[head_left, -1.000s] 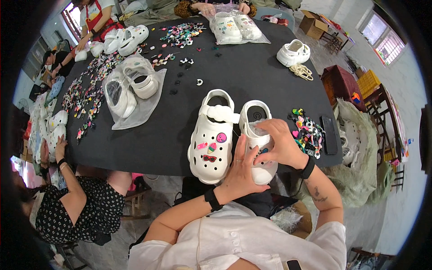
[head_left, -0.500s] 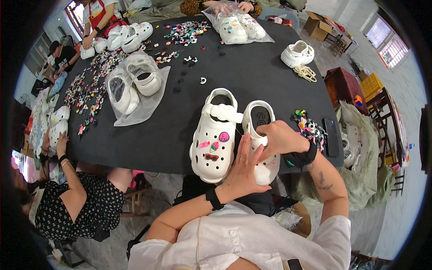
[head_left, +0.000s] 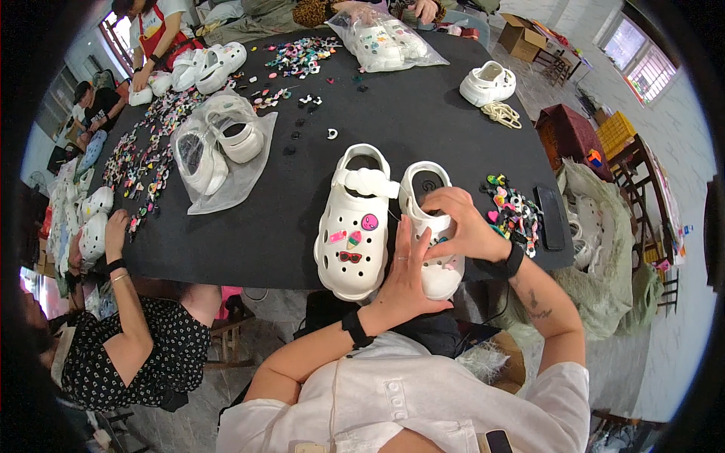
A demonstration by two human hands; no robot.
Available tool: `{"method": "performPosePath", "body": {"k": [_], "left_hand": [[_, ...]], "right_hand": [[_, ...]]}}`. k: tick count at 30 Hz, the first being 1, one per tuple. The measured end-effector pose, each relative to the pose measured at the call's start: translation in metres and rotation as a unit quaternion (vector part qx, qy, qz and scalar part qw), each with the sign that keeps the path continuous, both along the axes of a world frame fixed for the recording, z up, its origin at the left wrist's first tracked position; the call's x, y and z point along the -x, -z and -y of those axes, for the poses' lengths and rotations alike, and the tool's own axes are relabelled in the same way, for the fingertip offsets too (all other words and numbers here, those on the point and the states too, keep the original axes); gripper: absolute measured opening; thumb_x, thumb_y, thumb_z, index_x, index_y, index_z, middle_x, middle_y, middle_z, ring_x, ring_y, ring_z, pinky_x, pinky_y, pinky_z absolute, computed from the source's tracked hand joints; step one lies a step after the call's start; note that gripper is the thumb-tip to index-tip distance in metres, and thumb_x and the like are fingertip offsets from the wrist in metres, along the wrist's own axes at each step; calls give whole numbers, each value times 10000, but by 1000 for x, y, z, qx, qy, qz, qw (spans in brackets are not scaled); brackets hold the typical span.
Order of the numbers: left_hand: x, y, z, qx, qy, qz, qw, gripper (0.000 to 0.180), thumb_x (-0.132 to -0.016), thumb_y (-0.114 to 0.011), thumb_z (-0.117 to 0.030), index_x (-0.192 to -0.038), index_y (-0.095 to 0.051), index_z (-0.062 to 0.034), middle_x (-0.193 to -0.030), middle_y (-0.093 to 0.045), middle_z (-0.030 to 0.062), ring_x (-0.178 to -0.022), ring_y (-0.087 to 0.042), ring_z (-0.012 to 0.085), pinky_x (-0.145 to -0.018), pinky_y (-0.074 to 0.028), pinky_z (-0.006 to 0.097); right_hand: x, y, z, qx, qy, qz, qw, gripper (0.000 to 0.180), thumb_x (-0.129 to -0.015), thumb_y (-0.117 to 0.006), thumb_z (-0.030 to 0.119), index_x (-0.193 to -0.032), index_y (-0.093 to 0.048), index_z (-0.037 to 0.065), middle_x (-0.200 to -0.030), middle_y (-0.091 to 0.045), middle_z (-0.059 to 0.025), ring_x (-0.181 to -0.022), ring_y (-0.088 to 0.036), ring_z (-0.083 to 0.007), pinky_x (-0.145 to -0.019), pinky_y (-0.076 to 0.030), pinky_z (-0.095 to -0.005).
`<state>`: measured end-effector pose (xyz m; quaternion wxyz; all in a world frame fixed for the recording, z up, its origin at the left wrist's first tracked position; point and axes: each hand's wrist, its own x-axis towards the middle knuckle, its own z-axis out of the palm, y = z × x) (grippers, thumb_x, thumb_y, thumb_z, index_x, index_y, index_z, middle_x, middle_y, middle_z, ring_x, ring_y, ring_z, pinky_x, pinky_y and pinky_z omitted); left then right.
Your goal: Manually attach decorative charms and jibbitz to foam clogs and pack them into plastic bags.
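At the near edge of the black table stand two white clogs, heels away from me. The left clog [head_left: 351, 241] carries several charms: a pink round face, a pink piece, an ice cream and red-rimmed sunglasses. My left hand [head_left: 404, 279] holds the right clog [head_left: 442, 285], fingers along its inner side and thumb at the toe. Over that clog's upper, my right hand [head_left: 472, 230] is closed, fingers at the foot opening and thumb on the outside. A small teal-and-dark bit shows under it; the fingers partly hide it. A pale pink charm sits nearer the toe.
Loose charms [head_left: 513, 215] and a black phone [head_left: 550, 219] lie at right. Bagged white clogs [head_left: 226, 143] rest left of centre, another bag [head_left: 389, 41] at the far edge. Farther right are a white clog [head_left: 487, 84] and cord [head_left: 501, 115]. Co-workers sit left and far.
My right hand has gone from a tight fist at the foot opening to a wider grip, thumb lower on the upper. My left hand stays on the clog. The view has shifted slightly.
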<state>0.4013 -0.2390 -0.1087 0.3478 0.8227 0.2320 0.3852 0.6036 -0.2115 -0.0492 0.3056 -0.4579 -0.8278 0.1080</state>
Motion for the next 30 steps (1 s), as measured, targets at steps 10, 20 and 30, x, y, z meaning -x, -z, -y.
{"method": "performPosePath", "body": {"k": [10,20,30], "left_hand": [[107,-19,-29,-114,-164,-43,979,731,-698,-831,-169,-1345,-510,-59,-1428,-434,200,-1321,-415,384,-1095,-334,473],[107,22,-12,105,-189,-51,975,1093,-683,-867,-410,-1497,-229,-56,-1528,-143,316,-1429,-186,441,-1108,-270,527],[109,-2,-47,-32,-219,-106,969,1117,-697,-830,-456,-1515,-182,-58,-1541,-113,280,-1447,-130,428,-1157,-166,535]], "right_hand": [[32,66,132,148,178,-234,944,1400,-503,-971,319,-1530,-79,-10,-1592,-37,-267,-1484,-120,-368,-1188,-178,-453],[64,78,81,102,263,-251,926,1322,-546,-953,248,-1510,-96,-38,-1549,-185,-280,-1456,-216,-373,-1167,-247,-424],[57,81,59,96,284,-213,930,1289,-559,-940,288,-1498,-124,-49,-1533,-220,-306,-1423,-288,-407,-1146,-291,-426]]}}
